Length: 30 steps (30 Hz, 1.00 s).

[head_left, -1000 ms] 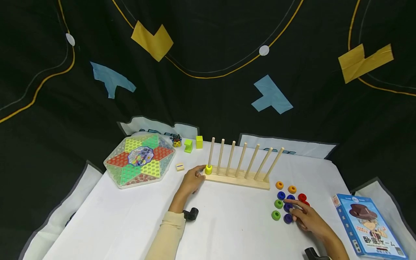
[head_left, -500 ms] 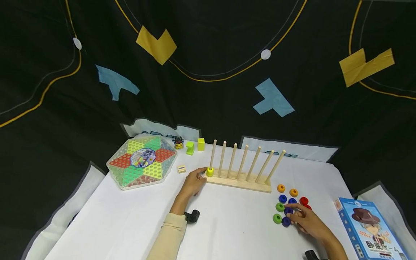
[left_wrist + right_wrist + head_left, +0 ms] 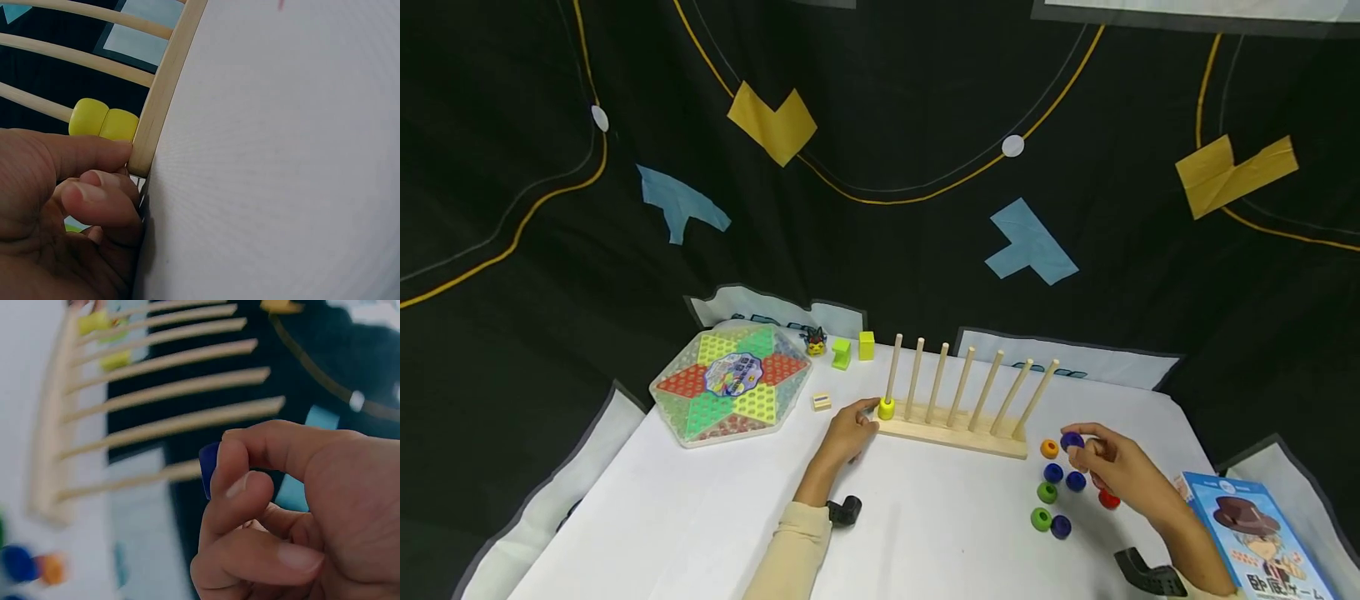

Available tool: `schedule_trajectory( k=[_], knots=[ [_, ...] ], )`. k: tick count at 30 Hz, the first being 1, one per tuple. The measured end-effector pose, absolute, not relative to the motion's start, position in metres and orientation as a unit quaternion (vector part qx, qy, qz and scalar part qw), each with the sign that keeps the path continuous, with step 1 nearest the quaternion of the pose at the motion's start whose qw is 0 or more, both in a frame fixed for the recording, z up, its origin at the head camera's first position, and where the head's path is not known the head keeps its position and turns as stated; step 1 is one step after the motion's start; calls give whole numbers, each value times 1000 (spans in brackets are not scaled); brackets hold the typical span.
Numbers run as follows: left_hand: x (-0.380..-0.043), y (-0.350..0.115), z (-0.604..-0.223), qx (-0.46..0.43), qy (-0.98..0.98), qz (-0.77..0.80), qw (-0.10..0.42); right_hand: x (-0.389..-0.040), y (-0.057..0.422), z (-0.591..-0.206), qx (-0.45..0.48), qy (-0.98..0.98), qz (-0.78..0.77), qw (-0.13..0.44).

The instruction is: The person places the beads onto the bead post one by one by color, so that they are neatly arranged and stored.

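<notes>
In the head view a wooden peg stand point(image 3: 951, 435) with several upright pegs stands mid-table. Two stacked yellow beads point(image 3: 103, 120) sit at the foot of its leftmost peg. My left hand point(image 3: 848, 433) grips that end of the base, fingertips right beside the yellow beads. Raised over the loose beads, to the right of the stand, my right hand point(image 3: 1116, 467) pinches a purple bead point(image 3: 1072, 442) between thumb and forefinger. Much of that bead is covered by the fingers in the right wrist view, where its blue-purple edge point(image 3: 209, 470) shows.
Near the right hand lie an orange bead point(image 3: 1049, 449), blue beads point(image 3: 1053, 473), green beads point(image 3: 1041, 519), another purple bead point(image 3: 1061, 527) and red beads point(image 3: 1108, 500). A boxed game point(image 3: 1262, 533) is at right, a Chinese checkers board point(image 3: 730, 383) at left. Small blocks point(image 3: 841, 354) stand behind.
My right hand has picked up a purple bead from the group and lifted it up and away toward the back. The left hand stays at the stand's end; the head view has tilted slightly.
</notes>
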<state>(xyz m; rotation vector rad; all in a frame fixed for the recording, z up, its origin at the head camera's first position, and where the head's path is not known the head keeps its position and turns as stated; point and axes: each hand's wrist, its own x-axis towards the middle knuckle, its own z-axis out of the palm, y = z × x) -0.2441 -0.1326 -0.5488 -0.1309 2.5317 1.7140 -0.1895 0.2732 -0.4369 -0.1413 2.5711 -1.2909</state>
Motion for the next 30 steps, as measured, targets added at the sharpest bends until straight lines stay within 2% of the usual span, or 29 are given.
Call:
schedule_trajectory(
  k=[6,11,20,30],
  knots=[
    [-241,-134,-552,-27,827,561,34,-207,229,-377,-180,886,-422,70],
    [-243,-135,-551,-25,829,558,35,-231,179,-349,-220,872,-432,68],
    [-246,-133,-552,-24,826,562,41,-267,100,-337,-251,864,-425,97],
    [-247,-135,-556,-23,819,572,40,-282,73,-343,-234,863,-429,129]
  ],
)
